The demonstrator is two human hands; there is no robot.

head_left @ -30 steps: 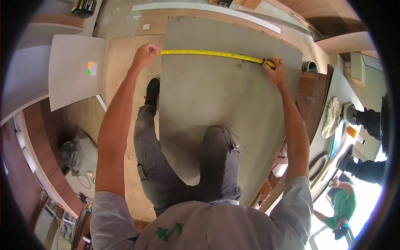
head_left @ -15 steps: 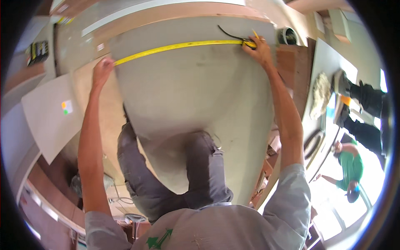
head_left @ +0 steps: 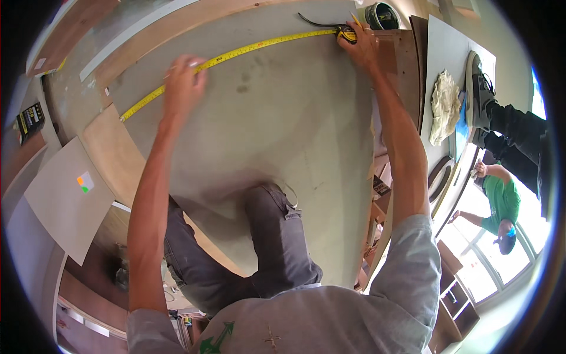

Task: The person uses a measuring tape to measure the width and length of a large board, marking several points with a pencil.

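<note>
A yellow tape measure (head_left: 346, 35) is held in my right hand (head_left: 364, 52) near the far right corner of a large grey-green board (head_left: 277, 112). A thin yellow stick, like a pencil (head_left: 355, 19), pokes up between the same fingers, and a black strap (head_left: 315, 22) trails left from the case. The yellow blade (head_left: 265, 44) lies drawn out across the board to its left edge. Over the blade's left part is my left hand (head_left: 184, 88), its fingers smeared by motion, so their grip does not show. My knee rests on the board's near part.
Wooden strips (head_left: 141, 50) run along the far side. A round tub (head_left: 380, 16) stands beyond my right hand. A pale crumpled cloth (head_left: 445, 107) lies at the right, near a person's shoe (head_left: 480, 88). Another person in a green shirt (head_left: 504, 197) is farther right. A pale panel (head_left: 68, 197) leans left.
My left hand has left the blade's end and moved right along it. The blade's end stays at the board's left edge. The view has shifted; my right hand still holds the tape measure.
</note>
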